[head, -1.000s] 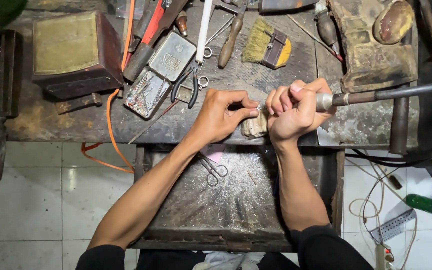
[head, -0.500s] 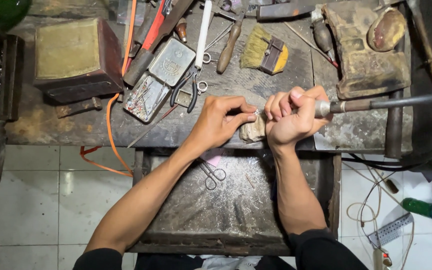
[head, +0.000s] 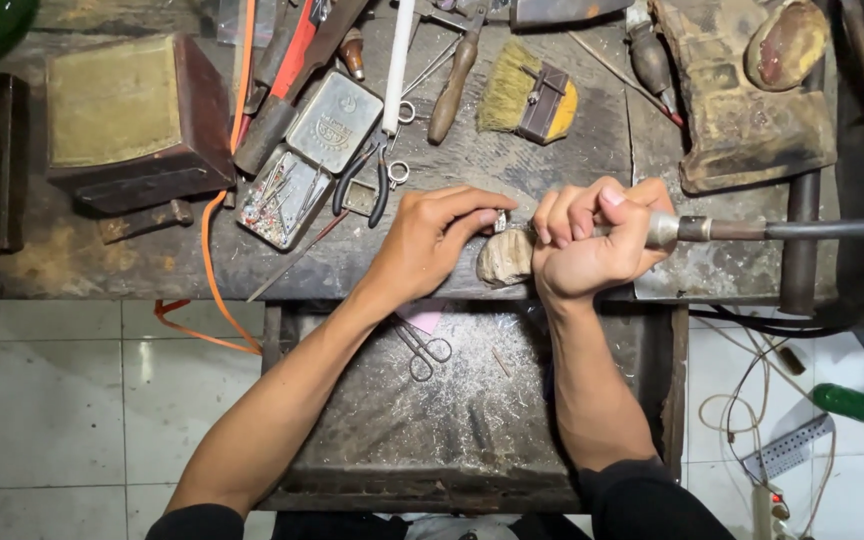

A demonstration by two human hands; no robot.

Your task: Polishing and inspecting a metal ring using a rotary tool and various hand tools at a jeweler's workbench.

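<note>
We pinched a small metal piece (head: 501, 220) between the thumb and fingertips of our left hand (head: 430, 240), holding it at the front edge of the workbench (head: 82, 265), just above a pale, worn bench peg (head: 505, 258). Our right hand (head: 592, 245) was clenched around the metal handpiece (head: 667, 229) of a rotary tool, fingers curled fully over it, with the tip directed at the small piece. We could not tell whether the tip touched it. A dark flexible shaft (head: 832, 228) ran from the handpiece to the right edge of the view.

Below both hands, an open metal-lined drawer (head: 472, 420) projected from the bench. Small scissors (head: 422, 350) lay in it near the left wrist, beside a pink scrap (head: 422, 318).

Behind the left hand lay black-handled pliers (head: 364, 180), an open tin of small bits (head: 282, 200) and a closed tin (head: 334, 122). Behind the right hand lay a yellow-bristled brush (head: 524, 98). A wooden block with a brass top (head: 132, 115) stood at far left, and an orange cord (head: 210, 260) trailed off the bench edge. A green bottle (head: 857, 405) lay on the tiled floor at right.
</note>
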